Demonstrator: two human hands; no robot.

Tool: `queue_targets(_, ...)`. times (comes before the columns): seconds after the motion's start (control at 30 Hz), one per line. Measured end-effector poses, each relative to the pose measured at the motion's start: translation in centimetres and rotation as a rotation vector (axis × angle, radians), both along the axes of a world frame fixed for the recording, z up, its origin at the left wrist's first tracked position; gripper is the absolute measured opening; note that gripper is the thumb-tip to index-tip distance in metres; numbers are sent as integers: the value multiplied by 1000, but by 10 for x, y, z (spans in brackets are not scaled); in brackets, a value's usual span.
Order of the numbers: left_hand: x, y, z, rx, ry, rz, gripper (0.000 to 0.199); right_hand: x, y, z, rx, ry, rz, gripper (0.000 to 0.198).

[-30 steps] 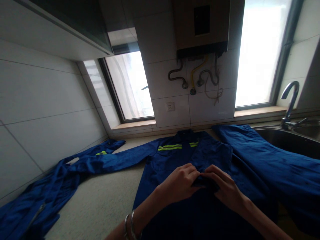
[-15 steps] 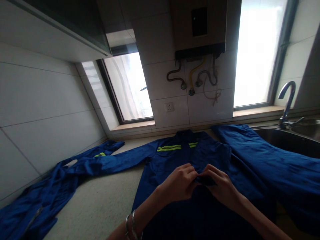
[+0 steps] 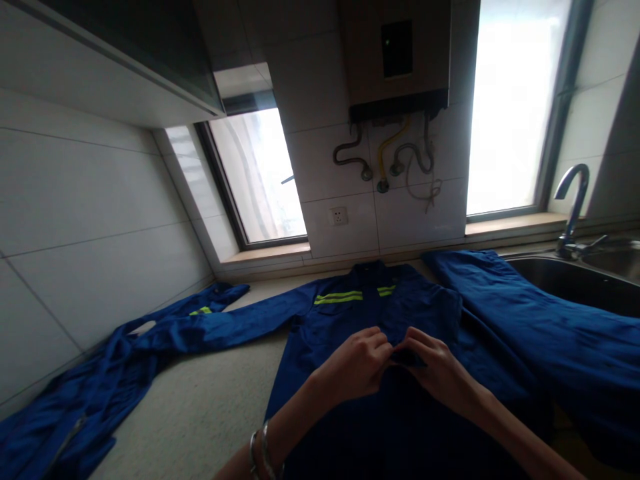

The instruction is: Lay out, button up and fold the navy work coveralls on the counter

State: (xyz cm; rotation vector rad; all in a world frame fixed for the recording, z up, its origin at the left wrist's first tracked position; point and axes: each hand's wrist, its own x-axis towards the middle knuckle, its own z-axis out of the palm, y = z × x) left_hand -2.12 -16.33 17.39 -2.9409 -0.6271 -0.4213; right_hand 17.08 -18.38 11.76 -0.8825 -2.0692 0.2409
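A blue work jacket (image 3: 345, 320) with yellow-green reflective strips lies spread on the counter, its collar toward the wall and one sleeve stretched out to the left. Over its front, my left hand (image 3: 363, 360) and my right hand (image 3: 433, 360) meet with fingers closed, both pinching the front edge of the jacket. A fold of dark cloth is raised between them. Whether a button or other fastener sits under the fingertips is hidden. Two bangles circle my left wrist.
Another blue garment (image 3: 85, 393) with a zip lies along the left wall. Blue trousers or similar cloth (image 3: 540, 320) drape at right, beside the sink (image 3: 530, 270) and tap (image 3: 573, 200). A water heater (image 3: 400, 60) hangs above; a cabinet (image 3: 115, 67) overhangs upper left.
Both hands stay pinched on the jacket's front edge. They have shifted very slightly left, with the right fingers moving a little. The garments lie as before.
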Motion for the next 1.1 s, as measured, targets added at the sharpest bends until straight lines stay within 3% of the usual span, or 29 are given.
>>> queue_targets(0.13, 1, 4, -6, -65, -42, -1, 15, 0, 3, 2, -37, 20, 4, 9)
queue_targets(0.23, -2, 9, -8, -240, -218, 32, 17, 6, 8, 9, -71, 92, -27, 14)
queue_targets(0.33, -6, 16, -7, -391, -404, 68, 33, 18, 11, 21, -118, 196, -128, 23)
queue_targets(0.43, -11, 22, -1, -476, -573, 98, 21, 31, 7, 32, -125, 256, -247, 27)
queue_targets(0.57, -14, 27, 4, -492, -729, 127, 13, 40, -1, 35, -97, 239, -202, 29)
queue_targets(0.7, -16, 28, 2, -499, -769, 112, 10, 37, -5, 34, -87, 252, -125, 26)
queue_targets(0.87, -16, 28, 0, -512, -769, 141, 10, 34, -10, 36, -41, 310, -160, 19)
queue_targets(1.03, -18, 29, 5, -743, -783, 11, 16, 35, -14, 39, -30, 348, -188, 16)
queue_targets(1.1, -18, 30, 5, -781, -804, 23, 17, 35, -15, 40, -57, 345, -185, 17)
